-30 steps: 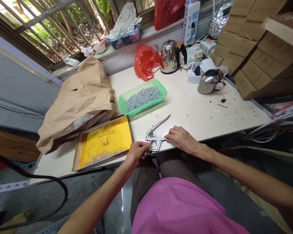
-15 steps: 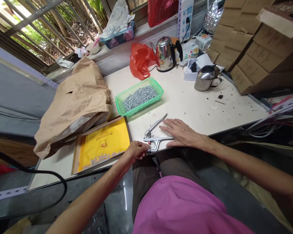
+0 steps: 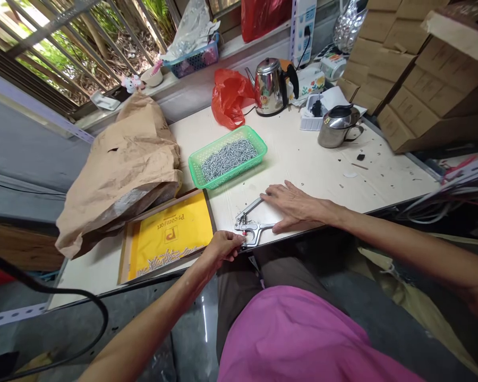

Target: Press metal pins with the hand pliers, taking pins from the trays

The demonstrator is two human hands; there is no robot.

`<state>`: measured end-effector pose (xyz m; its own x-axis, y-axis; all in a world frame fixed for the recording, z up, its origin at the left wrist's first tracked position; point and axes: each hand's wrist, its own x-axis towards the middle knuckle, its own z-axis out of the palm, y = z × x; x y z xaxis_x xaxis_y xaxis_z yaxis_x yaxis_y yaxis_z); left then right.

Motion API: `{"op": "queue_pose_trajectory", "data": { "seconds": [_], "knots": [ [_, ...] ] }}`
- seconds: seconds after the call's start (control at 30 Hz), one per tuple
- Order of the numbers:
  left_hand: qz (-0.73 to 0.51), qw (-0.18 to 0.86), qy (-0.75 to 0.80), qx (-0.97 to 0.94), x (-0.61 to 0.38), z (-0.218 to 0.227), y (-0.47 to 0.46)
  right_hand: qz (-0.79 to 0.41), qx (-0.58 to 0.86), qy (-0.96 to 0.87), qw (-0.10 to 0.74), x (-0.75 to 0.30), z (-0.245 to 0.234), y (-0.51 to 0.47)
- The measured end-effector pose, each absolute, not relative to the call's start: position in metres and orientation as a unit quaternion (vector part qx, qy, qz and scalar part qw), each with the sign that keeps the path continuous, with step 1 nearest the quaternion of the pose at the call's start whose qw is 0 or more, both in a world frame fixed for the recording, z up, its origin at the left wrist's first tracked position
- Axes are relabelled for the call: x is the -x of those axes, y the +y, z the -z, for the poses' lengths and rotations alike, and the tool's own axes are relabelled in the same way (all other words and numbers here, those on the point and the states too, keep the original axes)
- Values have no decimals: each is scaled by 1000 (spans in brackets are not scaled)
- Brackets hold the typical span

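Note:
A metal hand press tool (image 3: 256,228) with two spread handles, a coil spring and a small red part lies at the table's front edge. My left hand (image 3: 227,245) is closed in a pinch at the tool's lower jaw end; what sits between the fingertips is too small to name. Spread across the handle ends is my right hand (image 3: 297,208), its fingers stretched over the upper handle and the thumb touching the lower one. Left of the tool, a shallow tray (image 3: 207,209) holds a yellow bag (image 3: 175,217) and several small metal pins (image 3: 165,259). A green basket (image 3: 197,175) full of small metal parts (image 3: 229,159) stands behind.
A large brown paper bag (image 3: 119,159) slumps at the left. Farther back are a red plastic bag (image 3: 228,98), an electric kettle (image 3: 269,90) and a steel pot (image 3: 334,130). Cardboard boxes (image 3: 406,79) are stacked at the right. Small scraps dot the table (image 3: 302,154).
My right hand has moved slightly left and up, its fingers now covering the end of the upper handle. The left hand stays pinched at the jaw end.

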<state>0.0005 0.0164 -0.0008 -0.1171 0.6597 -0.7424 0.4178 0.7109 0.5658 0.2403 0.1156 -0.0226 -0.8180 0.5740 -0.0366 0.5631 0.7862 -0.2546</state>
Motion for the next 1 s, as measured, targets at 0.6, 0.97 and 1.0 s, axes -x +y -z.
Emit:
{"op": "queue_pose_trajectory", "data": {
  "seconds": [0.6, 0.97, 1.0],
  "knots": [
    [-130, 550, 747, -349, -5, 1, 13, -102, 298, -949, 26, -238, 17, 110],
    [-143, 169, 650, -727, -30, -3, 2, -117, 311, -942, 37, -238, 13, 99],
    [-134, 153, 612, -764, -35, -1, 7, -115, 314, -942, 38, -237, 13, 98]
  ]
}}
